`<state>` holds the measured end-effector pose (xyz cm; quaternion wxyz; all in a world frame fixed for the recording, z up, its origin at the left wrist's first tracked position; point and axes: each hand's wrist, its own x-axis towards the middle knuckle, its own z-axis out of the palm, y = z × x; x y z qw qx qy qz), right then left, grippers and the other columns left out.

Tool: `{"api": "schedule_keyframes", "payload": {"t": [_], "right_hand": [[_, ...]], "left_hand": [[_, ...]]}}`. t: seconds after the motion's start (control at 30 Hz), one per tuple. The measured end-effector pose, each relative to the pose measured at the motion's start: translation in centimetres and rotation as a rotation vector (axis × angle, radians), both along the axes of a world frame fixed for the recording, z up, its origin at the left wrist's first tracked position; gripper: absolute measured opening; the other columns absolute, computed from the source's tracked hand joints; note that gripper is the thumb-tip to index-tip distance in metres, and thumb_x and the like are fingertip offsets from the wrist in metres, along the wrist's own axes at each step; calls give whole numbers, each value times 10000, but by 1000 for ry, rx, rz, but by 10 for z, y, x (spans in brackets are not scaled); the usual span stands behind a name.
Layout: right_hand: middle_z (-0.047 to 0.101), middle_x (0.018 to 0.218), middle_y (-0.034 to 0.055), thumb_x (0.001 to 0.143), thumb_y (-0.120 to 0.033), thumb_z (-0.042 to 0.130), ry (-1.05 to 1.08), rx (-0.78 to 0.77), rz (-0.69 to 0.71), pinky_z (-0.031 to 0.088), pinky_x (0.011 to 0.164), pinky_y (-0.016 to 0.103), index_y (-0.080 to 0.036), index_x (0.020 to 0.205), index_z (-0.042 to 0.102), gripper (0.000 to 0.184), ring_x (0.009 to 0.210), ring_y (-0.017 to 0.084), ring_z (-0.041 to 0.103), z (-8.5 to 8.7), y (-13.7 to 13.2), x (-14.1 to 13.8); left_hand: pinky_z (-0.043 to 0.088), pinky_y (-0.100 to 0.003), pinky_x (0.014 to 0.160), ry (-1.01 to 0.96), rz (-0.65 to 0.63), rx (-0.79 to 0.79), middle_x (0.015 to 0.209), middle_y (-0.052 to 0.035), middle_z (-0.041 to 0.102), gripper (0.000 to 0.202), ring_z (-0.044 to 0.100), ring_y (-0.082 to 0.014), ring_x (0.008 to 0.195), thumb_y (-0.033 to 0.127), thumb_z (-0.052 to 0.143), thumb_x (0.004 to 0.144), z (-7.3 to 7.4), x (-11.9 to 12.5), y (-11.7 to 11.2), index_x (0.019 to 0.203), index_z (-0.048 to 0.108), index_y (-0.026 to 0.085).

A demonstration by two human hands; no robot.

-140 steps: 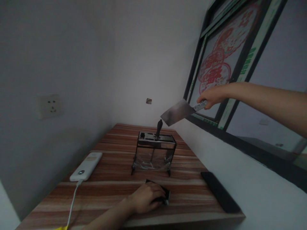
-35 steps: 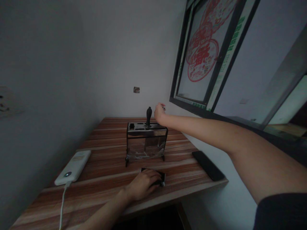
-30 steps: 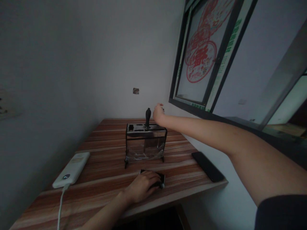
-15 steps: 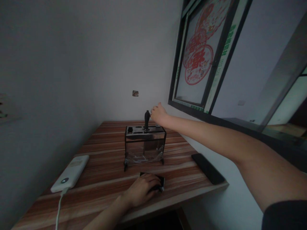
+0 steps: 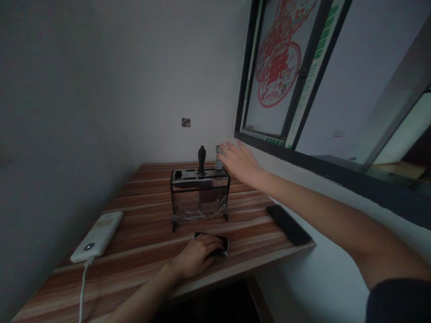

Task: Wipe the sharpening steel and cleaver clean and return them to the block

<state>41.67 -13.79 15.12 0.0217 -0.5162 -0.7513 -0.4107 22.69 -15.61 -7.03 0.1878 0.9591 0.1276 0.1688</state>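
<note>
A knife block (image 5: 198, 183) with a metal top, black frame and clear, film-covered front stands on the table. One black handle (image 5: 201, 158) rises upright from its top. At the block's right end is a slim light-grey piece (image 5: 218, 158), upright, with dark marks; its kind is unclear. My right hand (image 5: 239, 162) has its fingers closed against that piece, partly covering it. Near the table's front edge my left hand (image 5: 200, 253) lies palm down, fingers stretched over a flat black object (image 5: 224, 242) that it mostly hides.
A white power bank (image 5: 97, 237) with a white cable (image 5: 81, 291) lies on the left of the wood-grain table (image 5: 141, 242). A black phone (image 5: 288, 224) is by the right edge. Walls and a dark-framed window (image 5: 279, 72) border the table.
My right hand has shifted slightly right, and the light-grey piece now shows upright at its fingers. My left hand stays on the black object. The view has tilted down a little.
</note>
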Motion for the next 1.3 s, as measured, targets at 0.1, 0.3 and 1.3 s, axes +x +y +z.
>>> {"api": "schedule_keyframes", "payload": {"t": [0.1,0.3,1.3], "right_hand": [[527,1295,146,868,-166,486,191,-3,61,355,1000,500,-158,1135,583,284,1198,300,461,-14,-25,18],[634,1132,47,871,-285,503,936,-125,153,463,932,421,-307,1047,617,211,1072,235,579,-106,-108,37],[414,1403,80,569,-376,809,1811,-630,624,470,919,427,-315,1284,436,808,1259,271,417,-193,63,72]], "left_hand": [[380,-350,1001,17,0,-7,1209,-40,595,315,519,-199,1143,179,505,858,1,0,-1,1161,554,250],[377,-361,1015,3,12,-22,1233,-32,590,350,512,-202,1163,166,519,843,3,-2,-3,1178,555,259],[300,-413,1087,-748,543,-497,1486,-104,282,832,288,-271,1356,457,705,698,31,-79,110,1386,282,254]]}}
